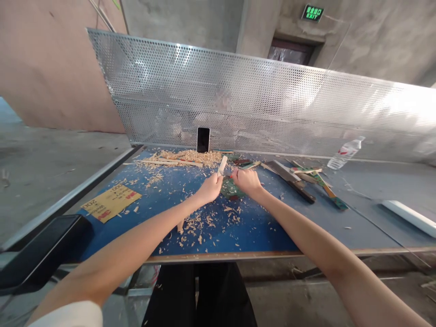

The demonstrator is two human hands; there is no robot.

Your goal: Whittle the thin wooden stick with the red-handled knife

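Left grip: closed – the left hand (211, 186) has its fingers wrapped around the lower end of a wood piece (223, 163).
Right grip: closed – the right hand (247, 180) is curled around the handle of a knife (227, 173), with a bit of orange-red showing beside the fingers.
Wood piece: between the hands, over the middle of the blue tabletop (265, 234), its pale upper end sticking up past the left hand and leaning slightly right.
Blade: points from the right hand toward the wood piece; whether it touches is too small to tell.
Below the hands: a green patterned object (233, 190), partly hidden and sprinkled with chips.
Shavings: a thick heap (211, 158) along the back edge, with more scattered in front of the hands.
Behind the heap: a phone (203, 139) standing upright, near the perforated metal panel (238, 100).
Right of the hands: a saw (289, 178) lying slantwise, dark handle toward the near edge; just beyond it, a multicoloured strip (332, 193) and a clear bottle (345, 153).
Far right: a white bar (410, 218).
Left side: a yellowish sandpaper sheet (111, 202) lying flat, with a black case (42, 252) nearer the person.
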